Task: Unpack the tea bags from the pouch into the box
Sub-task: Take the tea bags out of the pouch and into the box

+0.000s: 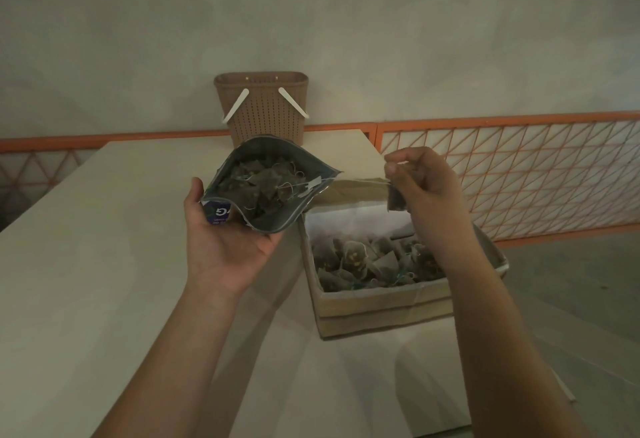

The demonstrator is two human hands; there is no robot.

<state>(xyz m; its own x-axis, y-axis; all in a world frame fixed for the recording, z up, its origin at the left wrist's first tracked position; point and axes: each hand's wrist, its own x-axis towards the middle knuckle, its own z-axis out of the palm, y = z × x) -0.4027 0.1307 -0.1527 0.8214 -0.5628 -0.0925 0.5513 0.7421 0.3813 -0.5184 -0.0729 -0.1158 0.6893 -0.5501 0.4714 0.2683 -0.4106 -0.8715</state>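
Observation:
My left hand (225, 240) cradles the opened grey pouch (311, 174) from below, its mouth facing me with several dark tea bags (263, 184) and tangled strings inside. To its right, my right hand (422, 181) pinches one tea bag (396, 200); that bag's string stretches left to a paper tag (313, 184) at the pouch's mouth. The bag hangs above the back of the open cardboard box (377, 309), which stands on the table's right side and holds several tea bags (356, 257).
A brown woven plastic basket (265, 108) with white handles stands at the far edge of the pale table (104, 281). An orange mesh railing (519, 174) runs behind and to the right. The box sits close to the table's right edge.

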